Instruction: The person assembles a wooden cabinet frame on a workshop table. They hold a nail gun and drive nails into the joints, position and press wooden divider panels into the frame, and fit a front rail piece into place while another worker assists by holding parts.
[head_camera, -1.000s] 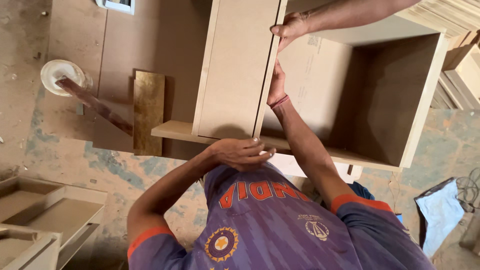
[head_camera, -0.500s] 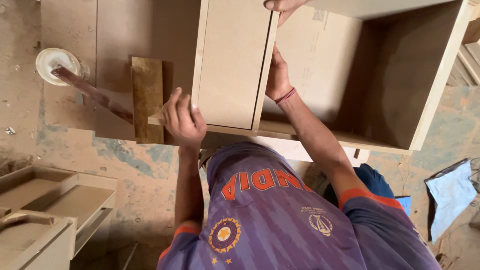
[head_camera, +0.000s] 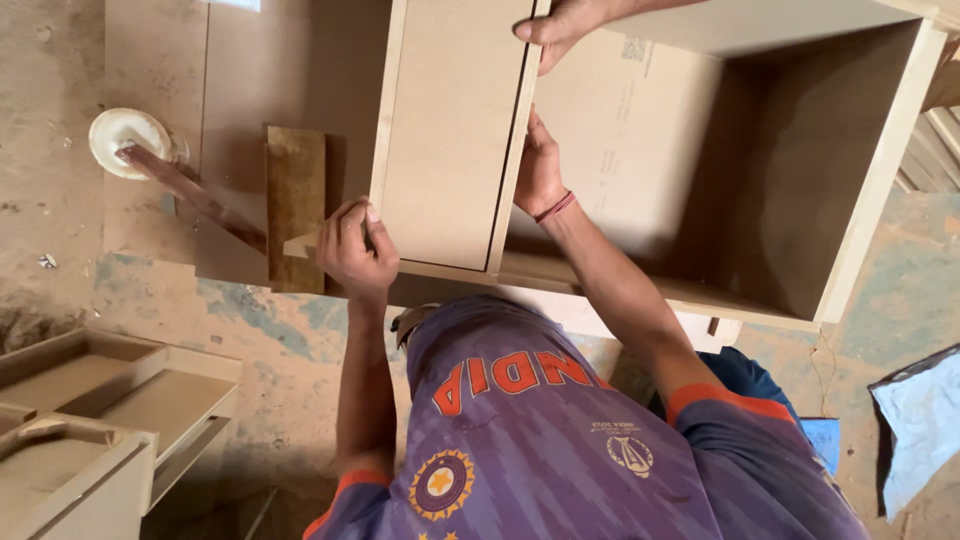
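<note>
The person's left hand (head_camera: 558, 24) reaches in at the top of the view, fingers closed over the upper edge of the flat board panel (head_camera: 448, 130). The panel sits against the left side of the open cabinet box (head_camera: 880, 170) lying on the floor, its long axis running from the top of the view down toward a co-worker. The co-worker's hand (head_camera: 355, 250) pinches its lower corner, and the co-worker's other hand (head_camera: 540, 170) presses its inner edge.
</note>
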